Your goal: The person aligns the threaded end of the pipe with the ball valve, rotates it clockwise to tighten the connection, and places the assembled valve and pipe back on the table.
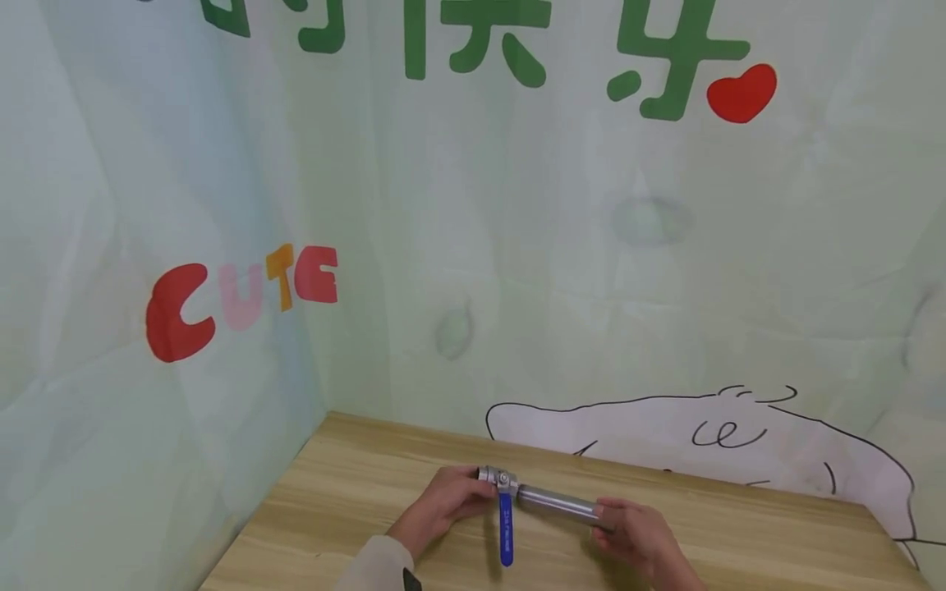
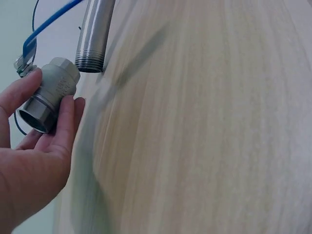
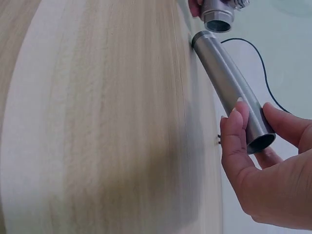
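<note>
A metal ball valve (image 2: 57, 84) with a long blue lever handle (image 1: 506, 529) is gripped between the thumb and fingers of my left hand (image 1: 452, 499). My right hand (image 1: 637, 532) holds a straight steel pipe (image 1: 557, 502) near its plain end, thumb on one side and fingers on the other. In the left wrist view the pipe's threaded end (image 2: 89, 62) stands just beside the valve's hexagonal port, with a small offset between them. The right wrist view shows the valve's open port (image 3: 218, 24) close to the pipe's far end, the two apart. Both are held above the wooden table.
The wood-grain table (image 1: 355, 468) lies under both hands. Behind it hangs a pale printed backdrop (image 1: 517, 271) with green characters, a red heart (image 1: 742, 94) and coloured letters on the left side. A cartoon outline runs along the table's back edge.
</note>
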Tool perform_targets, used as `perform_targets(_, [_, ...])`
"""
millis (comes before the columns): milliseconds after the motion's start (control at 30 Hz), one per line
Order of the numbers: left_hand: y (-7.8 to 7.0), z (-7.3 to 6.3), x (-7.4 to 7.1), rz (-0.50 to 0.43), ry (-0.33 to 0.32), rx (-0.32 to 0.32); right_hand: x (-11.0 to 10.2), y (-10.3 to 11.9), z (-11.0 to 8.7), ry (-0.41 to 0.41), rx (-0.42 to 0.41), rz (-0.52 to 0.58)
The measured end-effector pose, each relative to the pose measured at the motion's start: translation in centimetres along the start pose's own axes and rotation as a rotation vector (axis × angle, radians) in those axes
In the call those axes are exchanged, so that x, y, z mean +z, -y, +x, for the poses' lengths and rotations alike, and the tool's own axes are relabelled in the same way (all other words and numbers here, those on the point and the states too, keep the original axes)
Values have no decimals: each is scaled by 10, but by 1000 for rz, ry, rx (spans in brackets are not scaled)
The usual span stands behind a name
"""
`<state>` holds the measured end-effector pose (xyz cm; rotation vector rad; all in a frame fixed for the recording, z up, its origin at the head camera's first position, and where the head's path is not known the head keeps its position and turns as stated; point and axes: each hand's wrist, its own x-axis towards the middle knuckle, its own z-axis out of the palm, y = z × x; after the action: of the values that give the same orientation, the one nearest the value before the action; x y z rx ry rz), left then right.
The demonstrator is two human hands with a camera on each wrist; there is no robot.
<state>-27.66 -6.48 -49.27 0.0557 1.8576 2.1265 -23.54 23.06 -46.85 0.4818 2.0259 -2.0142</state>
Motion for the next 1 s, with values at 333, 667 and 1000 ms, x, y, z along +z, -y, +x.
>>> perform_targets(333, [-3, 2, 4, -77, -10, 23, -3, 3, 1, -57, -112, 82])
perform_targets(667, [-8, 3, 1, -178, -33, 30, 2, 15, 3, -74, -160, 88])
perform_targets(1000, [-14, 1, -5, -152, -17, 38, -2, 12, 14, -20, -181, 83])
